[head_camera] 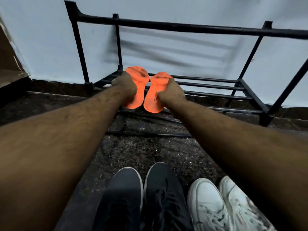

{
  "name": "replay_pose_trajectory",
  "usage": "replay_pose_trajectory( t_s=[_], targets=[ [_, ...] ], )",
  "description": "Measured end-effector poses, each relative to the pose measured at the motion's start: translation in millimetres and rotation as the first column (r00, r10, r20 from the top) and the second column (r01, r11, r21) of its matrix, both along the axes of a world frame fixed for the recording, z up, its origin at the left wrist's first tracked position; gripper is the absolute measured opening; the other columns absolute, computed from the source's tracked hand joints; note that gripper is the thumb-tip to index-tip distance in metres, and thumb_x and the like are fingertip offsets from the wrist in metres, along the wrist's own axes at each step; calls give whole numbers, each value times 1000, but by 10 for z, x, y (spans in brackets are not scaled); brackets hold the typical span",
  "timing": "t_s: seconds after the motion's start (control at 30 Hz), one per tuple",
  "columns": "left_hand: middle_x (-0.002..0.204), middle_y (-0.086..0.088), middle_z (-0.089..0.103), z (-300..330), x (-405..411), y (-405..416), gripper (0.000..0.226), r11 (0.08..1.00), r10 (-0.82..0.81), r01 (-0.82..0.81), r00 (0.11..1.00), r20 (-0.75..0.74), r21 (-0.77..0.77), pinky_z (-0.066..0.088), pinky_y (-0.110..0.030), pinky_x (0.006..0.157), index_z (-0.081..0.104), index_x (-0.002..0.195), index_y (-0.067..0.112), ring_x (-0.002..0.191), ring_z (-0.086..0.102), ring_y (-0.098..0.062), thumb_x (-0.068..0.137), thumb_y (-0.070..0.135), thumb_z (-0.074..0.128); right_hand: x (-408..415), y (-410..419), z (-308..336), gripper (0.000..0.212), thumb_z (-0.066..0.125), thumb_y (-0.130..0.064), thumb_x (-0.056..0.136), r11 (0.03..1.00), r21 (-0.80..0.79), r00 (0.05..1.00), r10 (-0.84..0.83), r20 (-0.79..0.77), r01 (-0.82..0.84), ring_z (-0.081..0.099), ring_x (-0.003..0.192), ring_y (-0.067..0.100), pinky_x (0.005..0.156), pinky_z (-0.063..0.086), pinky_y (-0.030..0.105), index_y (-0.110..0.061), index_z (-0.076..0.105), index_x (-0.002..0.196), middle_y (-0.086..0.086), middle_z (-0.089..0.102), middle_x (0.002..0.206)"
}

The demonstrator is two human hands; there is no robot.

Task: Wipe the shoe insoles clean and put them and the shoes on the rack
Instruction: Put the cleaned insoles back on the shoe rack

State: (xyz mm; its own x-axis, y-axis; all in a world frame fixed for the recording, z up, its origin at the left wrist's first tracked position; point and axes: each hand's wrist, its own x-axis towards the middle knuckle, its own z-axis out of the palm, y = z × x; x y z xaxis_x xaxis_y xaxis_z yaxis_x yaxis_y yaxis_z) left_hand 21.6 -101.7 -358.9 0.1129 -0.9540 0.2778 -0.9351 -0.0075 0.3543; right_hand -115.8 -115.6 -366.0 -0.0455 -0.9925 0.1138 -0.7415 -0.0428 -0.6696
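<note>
Two bright orange insoles lie side by side on the low bars of the black metal rack (215,85), at its left end. My left hand (125,85) grips the left insole (139,84) from its outer side. My right hand (172,92) holds the right insole (154,95) the same way. Both arms stretch forward over the floor. A pair of black sneakers (143,197) stands on the floor near me, with a pair of white sneakers (221,205) right beside it.
The rack stands against a pale blue wall (166,52), with an upper rail (183,28) across the top. The floor (141,150) is dark speckled stone. A brown step or ledge (10,64) sits at the far left.
</note>
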Motion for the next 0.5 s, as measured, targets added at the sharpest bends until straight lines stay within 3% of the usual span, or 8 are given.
replay_pose_trajectory(
  t_s=[0.03,0.07,0.13,0.2,0.33,0.5],
  targets=[
    [149,-14,43,5,-36,-7,49,995,13,-5,997,-79,97,37,-2,83,39,149,8,138,38,-37,100,5,40,-26,-34,-35,51,58,-20,94,1000,-28,1000,6,-16,-7,52,125,32,93,44,31,-9,41,141,17,51,139],
    [151,-22,40,91,-91,159,46,989,48,-34,994,-96,141,36,-2,85,38,148,0,139,35,-38,101,0,39,-39,6,-28,54,60,-25,93,999,-47,999,4,-32,-6,53,124,33,94,45,32,-10,41,141,17,50,139],
    [152,-23,40,124,-61,256,45,983,179,-175,981,-69,60,36,-31,108,43,145,5,140,34,-41,100,7,44,-74,75,13,56,60,-30,94,998,-61,996,19,-82,-24,52,125,34,97,44,34,-9,40,142,19,45,142],
    [148,-21,42,-29,68,80,42,954,299,-299,950,-93,12,32,-46,112,47,139,8,139,35,-39,97,13,48,-141,173,85,56,60,-29,95,996,-75,990,38,-133,-48,51,125,35,100,43,35,-8,40,143,19,41,143],
    [144,-20,45,-37,-57,434,41,958,287,-287,951,-116,14,34,-48,108,48,137,10,136,38,-38,97,13,50,-272,459,226,53,62,-28,94,993,-92,988,58,-145,-72,57,115,34,95,45,34,-8,44,140,18,41,139],
    [134,-17,50,51,-352,1120,38,978,201,-205,974,-104,-27,36,-47,101,47,135,9,125,45,-35,98,17,51,-450,1166,488,58,61,-27,95,994,-71,984,67,-167,-80,51,126,36,105,42,39,-10,39,145,18,35,146]
  ],
)
